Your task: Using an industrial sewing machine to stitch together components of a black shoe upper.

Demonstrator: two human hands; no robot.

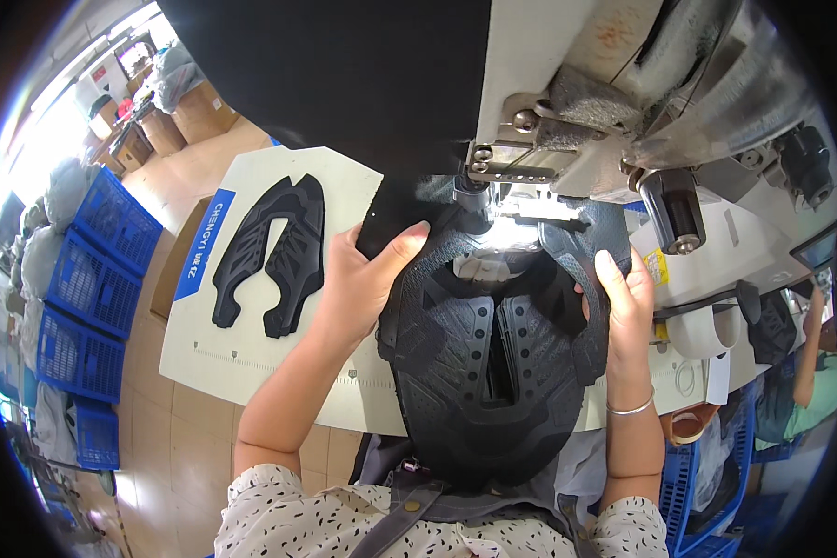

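A large black shoe upper (437,391) with rows of eyelets lies in front of me, its open collar reaching under a sewing machine head (567,112). My left hand (367,279) grips the upper's left side, thumb on top and the other fingers hidden. On the right side, my right hand (628,302) is closed round the collar edge, its thumb on the front face. Bright lamp light falls by the presser foot (471,193), which stands at the collar; the needle cannot be made out. A flat black upper piece (298,246) rests left of my left hand.
The pale machine table (195,325) carries a printed ruler scale. Stacked blue crates (82,307) stand left on the tiled floor, with cardboard boxes (200,113) behind. A blue basket (679,493) is at my right. Farther right, another person's arm (809,339) shows.
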